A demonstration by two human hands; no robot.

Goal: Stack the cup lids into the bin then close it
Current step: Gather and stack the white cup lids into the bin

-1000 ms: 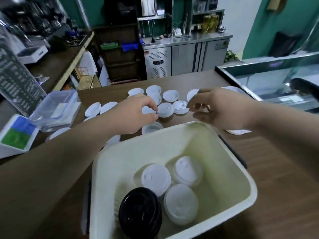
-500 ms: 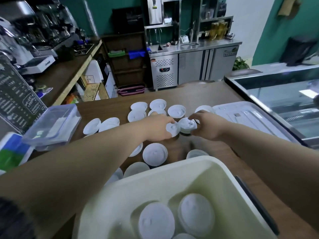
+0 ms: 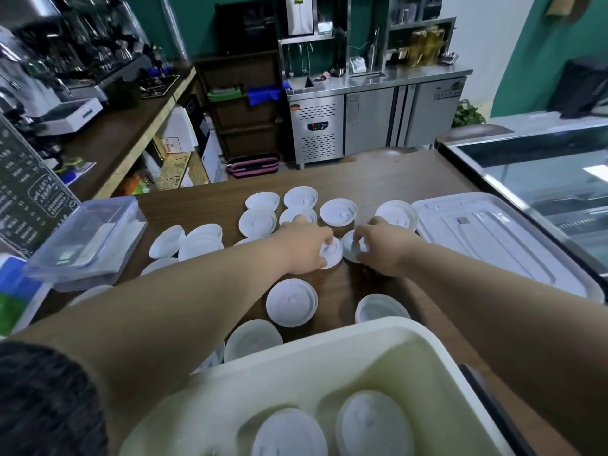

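Several white cup lids (image 3: 291, 302) lie scattered on the brown wooden counter. My left hand (image 3: 304, 246) pinches one white lid (image 3: 332, 253) at the counter's middle. Just to its right, my right hand (image 3: 383, 248) curls its fingers on a second white lid (image 3: 349, 250). The cream bin (image 3: 329, 353) stands at the near edge, with stacks of white lids (image 3: 373, 426) inside. The bin's white lid (image 3: 500, 245) lies flat on the counter to the right.
A clear plastic box (image 3: 87, 240) sits at the counter's left, beside a dark menu board (image 3: 23, 192). A glass display case (image 3: 543, 182) runs along the right. Steel fridge units (image 3: 375, 120) stand behind the counter.
The view tilted up, so the bin slid lower in frame and its black lid stack dropped out of sight. Both hands reached farther out and took hold of two lids at the counter's middle.
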